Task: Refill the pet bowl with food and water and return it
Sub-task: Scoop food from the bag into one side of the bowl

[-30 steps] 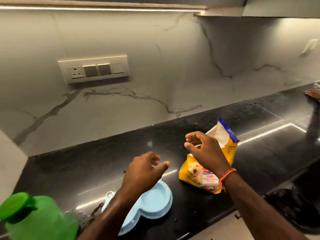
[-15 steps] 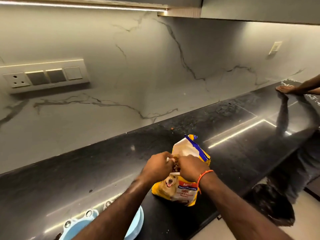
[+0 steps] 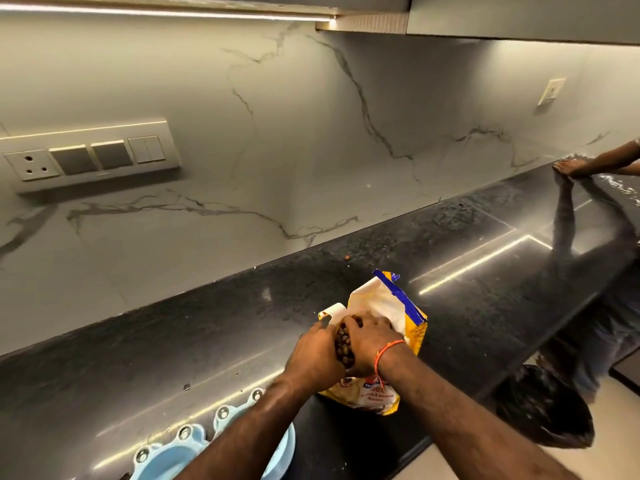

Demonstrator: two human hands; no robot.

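1. Black polished countertop (image 3: 173, 358) against a grey veined marble backsplash (image 3: 277, 133); a switch panel (image 3: 86, 157) is mounted on the wall at far left.
2. Yellow pet-food bag (image 3: 405, 317), mouth open, lies on the counter near its front edge, right of centre.
3. Left hand (image 3: 317, 351) and right hand (image 3: 370, 341), pressed side by side at the bag's mouth, cup a heap of brown kibble (image 3: 344, 344) between curled fingers.
4. Right wrist bears an orange thread band (image 3: 388, 351).
5. Light-blue pet bowl (image 3: 162, 459) sits at near left on the counter, partly hidden under the left forearm.
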